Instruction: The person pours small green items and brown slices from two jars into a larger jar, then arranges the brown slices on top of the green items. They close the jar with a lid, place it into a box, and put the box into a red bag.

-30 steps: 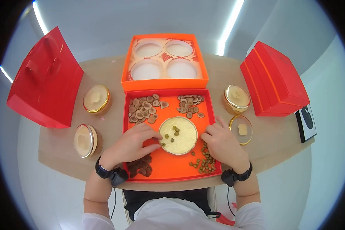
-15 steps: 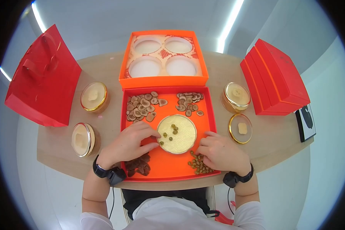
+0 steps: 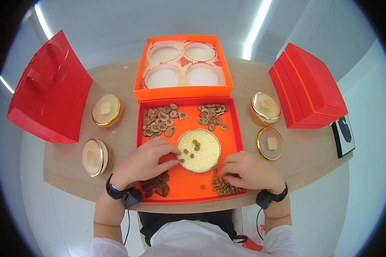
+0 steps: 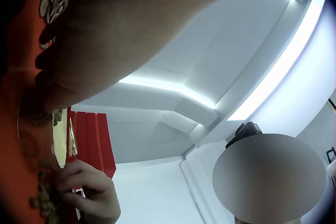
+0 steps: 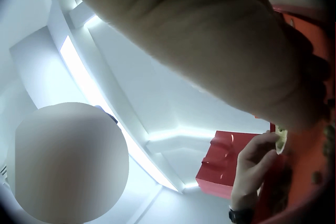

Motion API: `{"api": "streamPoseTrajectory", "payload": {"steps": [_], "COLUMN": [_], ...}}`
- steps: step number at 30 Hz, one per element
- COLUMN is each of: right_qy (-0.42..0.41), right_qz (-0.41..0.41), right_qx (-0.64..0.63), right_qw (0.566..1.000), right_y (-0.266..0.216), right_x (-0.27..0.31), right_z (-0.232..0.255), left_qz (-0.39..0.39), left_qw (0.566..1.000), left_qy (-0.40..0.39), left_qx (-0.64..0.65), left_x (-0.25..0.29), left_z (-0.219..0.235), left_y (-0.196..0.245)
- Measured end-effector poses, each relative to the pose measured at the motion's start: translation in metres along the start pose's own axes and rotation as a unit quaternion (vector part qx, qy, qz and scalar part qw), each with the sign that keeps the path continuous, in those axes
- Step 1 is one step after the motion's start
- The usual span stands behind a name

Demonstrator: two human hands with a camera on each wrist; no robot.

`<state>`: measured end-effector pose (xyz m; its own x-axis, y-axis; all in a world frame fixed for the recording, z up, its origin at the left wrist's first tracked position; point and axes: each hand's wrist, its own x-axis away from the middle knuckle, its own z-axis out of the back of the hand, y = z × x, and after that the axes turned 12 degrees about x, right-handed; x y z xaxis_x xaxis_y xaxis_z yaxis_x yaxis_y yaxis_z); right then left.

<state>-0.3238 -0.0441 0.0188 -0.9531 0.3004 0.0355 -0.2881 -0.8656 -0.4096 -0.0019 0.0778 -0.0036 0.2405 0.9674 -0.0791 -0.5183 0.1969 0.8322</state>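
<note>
In the head view, my left hand (image 3: 148, 158) rests at the left rim of a round dish (image 3: 206, 163) with a pale yellow top. Its fingertips and thumb tip touch the rim, a gap between them. Several small green-brown curled pellets (image 3: 197, 148) lie on that yellow surface. My right hand (image 3: 255, 171) is over a pile of the same pellets (image 3: 225, 188) at the tray's front right corner, fingers bent down and thumb apart from them. From the left wrist, the right hand (image 4: 92, 190) shows beside the pile. Both stand in a red-rimmed orange tray (image 3: 188, 188).
Brown round slices (image 3: 158, 122) and more slices (image 3: 212, 115) lie in the tray's back corners, dark brown pieces (image 3: 156, 186) front left. Behind stands an orange box (image 3: 184, 92) with four round hollows. Lidded jars (image 3: 107, 110), a gold-rimmed lid (image 3: 270, 144), a red bag (image 3: 51, 94) and red boxes (image 3: 309, 85) flank it.
My right hand has moved from beside the dish's right rim down toward the front right pile. A single pellet now lies apart, left of that pile. The left hand keeps its place.
</note>
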Motion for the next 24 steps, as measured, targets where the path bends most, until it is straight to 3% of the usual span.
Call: {"api": "streamPoseTrajectory", "payload": {"steps": [4,7,10,13,16,19,24], "right_qy": [0.062,0.187,0.217,0.178,0.033,0.031,0.006], "right_qz": [-0.04,-0.049,-0.046,-0.031,0.019,0.058,0.037], "right_qx": [-0.064,-0.045,-0.027,0.024,0.066,0.097,0.074], "right_qw": [0.995,0.98,0.975,0.983,0.997,0.993,0.997], "right_y": [-0.007,-0.008,-0.005,0.001,0.009,0.014,0.012], "right_x": [-0.006,-0.017,-0.018,-0.012,-0.005,-0.009,-0.009], "right_z": [0.007,-0.006,-0.007,0.002,-0.002,-0.019,-0.02], "left_qz": [-0.011,-0.013,-0.012,-0.004,0.003,-0.018,-0.006], "left_qw": [1.0,1.0,1.0,1.0,1.0,1.0,1.0], "left_qy": [-0.001,-0.003,-0.002,0.0,0.002,0.019,0.021], "left_qx": [-0.002,-0.004,-0.004,0.001,0.001,-0.01,-0.01], "left_x": [0.001,0.0,0.0,0.001,0.001,0.0,0.002], "left_z": [0.0,0.0,0.0,0.0,0.001,0.0,0.004], "left_y": [-0.003,-0.002,-0.001,0.0,0.003,0.002,0.027]}}
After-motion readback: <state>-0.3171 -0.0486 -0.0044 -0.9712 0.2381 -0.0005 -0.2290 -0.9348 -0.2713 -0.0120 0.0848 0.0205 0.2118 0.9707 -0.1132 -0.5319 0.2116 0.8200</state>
